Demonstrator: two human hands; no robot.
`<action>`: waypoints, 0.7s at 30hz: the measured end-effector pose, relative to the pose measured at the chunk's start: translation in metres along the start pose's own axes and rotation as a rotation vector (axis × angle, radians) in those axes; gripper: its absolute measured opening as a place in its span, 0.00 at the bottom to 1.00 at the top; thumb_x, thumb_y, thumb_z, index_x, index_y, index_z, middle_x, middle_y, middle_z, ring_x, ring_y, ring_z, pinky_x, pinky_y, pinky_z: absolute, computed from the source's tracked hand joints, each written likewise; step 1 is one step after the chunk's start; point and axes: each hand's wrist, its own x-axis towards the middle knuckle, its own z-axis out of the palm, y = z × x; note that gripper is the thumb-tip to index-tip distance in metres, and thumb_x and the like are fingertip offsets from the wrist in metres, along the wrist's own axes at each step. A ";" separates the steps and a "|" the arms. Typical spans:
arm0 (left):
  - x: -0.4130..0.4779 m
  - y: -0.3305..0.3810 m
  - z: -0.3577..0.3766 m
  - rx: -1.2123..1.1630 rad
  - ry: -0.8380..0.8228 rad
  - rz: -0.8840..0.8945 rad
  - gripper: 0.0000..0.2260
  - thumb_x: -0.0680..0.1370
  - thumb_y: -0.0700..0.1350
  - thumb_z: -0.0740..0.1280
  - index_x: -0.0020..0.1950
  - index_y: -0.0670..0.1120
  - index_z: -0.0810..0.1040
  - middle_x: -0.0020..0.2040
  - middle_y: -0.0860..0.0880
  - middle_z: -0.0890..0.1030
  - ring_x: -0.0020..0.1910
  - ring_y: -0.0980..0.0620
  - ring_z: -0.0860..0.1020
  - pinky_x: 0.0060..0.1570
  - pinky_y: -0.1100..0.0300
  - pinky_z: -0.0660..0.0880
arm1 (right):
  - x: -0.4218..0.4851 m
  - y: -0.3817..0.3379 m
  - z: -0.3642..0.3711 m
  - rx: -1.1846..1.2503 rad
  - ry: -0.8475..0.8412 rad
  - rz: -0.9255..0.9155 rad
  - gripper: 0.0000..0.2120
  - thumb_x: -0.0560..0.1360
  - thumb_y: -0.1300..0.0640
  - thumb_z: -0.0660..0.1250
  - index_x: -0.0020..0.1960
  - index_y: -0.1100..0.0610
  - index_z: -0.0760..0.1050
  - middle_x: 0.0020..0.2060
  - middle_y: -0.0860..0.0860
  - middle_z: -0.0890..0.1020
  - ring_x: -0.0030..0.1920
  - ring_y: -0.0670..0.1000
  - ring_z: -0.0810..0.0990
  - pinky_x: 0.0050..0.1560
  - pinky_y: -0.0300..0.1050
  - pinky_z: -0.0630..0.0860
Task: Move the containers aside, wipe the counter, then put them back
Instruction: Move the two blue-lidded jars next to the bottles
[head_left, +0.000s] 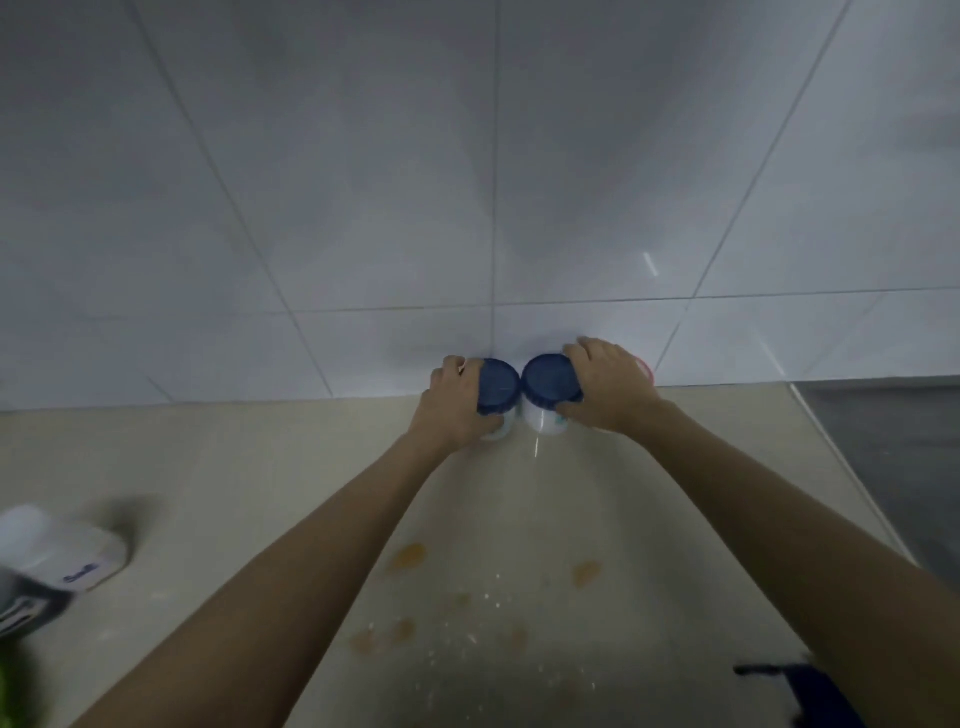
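Observation:
Two clear containers with dark blue lids stand side by side against the tiled wall at the back of the beige counter (260, 467). My left hand (453, 402) is wrapped around the left container (497, 387). My right hand (610, 384) grips the right container (549, 382). A third container with a pink rim (645, 370) peeks out behind my right hand, mostly hidden. Orange-brown stains (410, 556) and pale crumbs (488, 597) lie on the counter between my forearms.
A white bottle with blue lettering (57, 556) lies at the left edge of the counter. Something green (13, 691) shows at the bottom left corner. A dark blue cloth (795, 686) sits at the bottom right. A grey steel surface (883, 431) adjoins the counter on the right.

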 end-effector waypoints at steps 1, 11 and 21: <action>0.007 0.003 0.001 -0.007 -0.004 -0.017 0.34 0.70 0.49 0.73 0.72 0.43 0.63 0.68 0.40 0.65 0.64 0.38 0.67 0.61 0.45 0.71 | 0.008 -0.001 0.001 -0.006 -0.019 -0.014 0.33 0.68 0.38 0.68 0.63 0.60 0.68 0.57 0.58 0.77 0.56 0.59 0.76 0.58 0.53 0.72; 0.022 -0.013 0.010 -0.055 -0.045 0.021 0.36 0.67 0.49 0.76 0.72 0.47 0.64 0.64 0.40 0.70 0.60 0.39 0.72 0.59 0.51 0.72 | 0.031 -0.016 0.016 -0.110 -0.091 0.010 0.35 0.64 0.40 0.71 0.63 0.57 0.66 0.56 0.57 0.76 0.54 0.58 0.74 0.52 0.48 0.70; -0.063 -0.039 -0.025 -0.043 0.106 -0.047 0.35 0.66 0.51 0.75 0.71 0.52 0.67 0.59 0.43 0.67 0.56 0.41 0.71 0.55 0.52 0.74 | -0.014 -0.068 0.000 0.160 0.028 -0.071 0.38 0.58 0.43 0.75 0.62 0.57 0.67 0.52 0.57 0.73 0.49 0.61 0.77 0.47 0.52 0.77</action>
